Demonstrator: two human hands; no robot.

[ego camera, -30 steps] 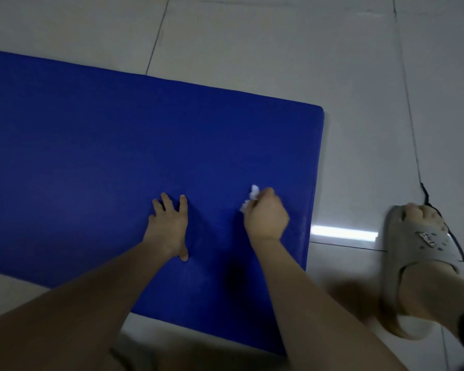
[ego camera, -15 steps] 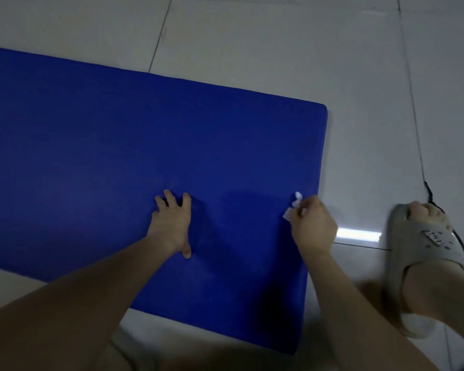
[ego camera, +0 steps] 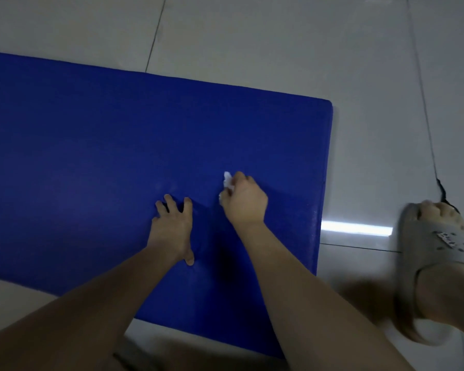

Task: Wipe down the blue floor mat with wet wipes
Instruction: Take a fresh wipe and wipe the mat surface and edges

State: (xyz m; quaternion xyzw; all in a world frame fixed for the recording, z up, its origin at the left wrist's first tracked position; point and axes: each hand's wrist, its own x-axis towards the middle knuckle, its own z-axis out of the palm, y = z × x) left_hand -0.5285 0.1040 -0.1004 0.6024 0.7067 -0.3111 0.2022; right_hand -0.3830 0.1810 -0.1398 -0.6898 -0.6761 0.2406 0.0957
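Blue floor mat (ego camera: 91,156) lies flat on the tiled floor (ego camera: 252,36) under both hands. Right hand (ego camera: 245,202) curls around a crumpled white wet wipe (ego camera: 227,182), pressing it onto the mat. Just beside it, left hand (ego camera: 173,228) rests flat with fingers spread.

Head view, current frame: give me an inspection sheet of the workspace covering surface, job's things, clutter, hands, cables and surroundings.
Surface: grey tiled floor; the mat lies flat on it.
Job's things: blue mat; white wipe, bunched, on the mat.
Clutter: nothing seen.
Grippers: left hand rests on the mat, fingers spread; right hand grips the wipe against the mat.
Cables: dark line on the floor by the slipper; cable or crack, cannot tell.
Surroundings: foot in the grey slipper, right of the mat; bright light strip on the tiles.
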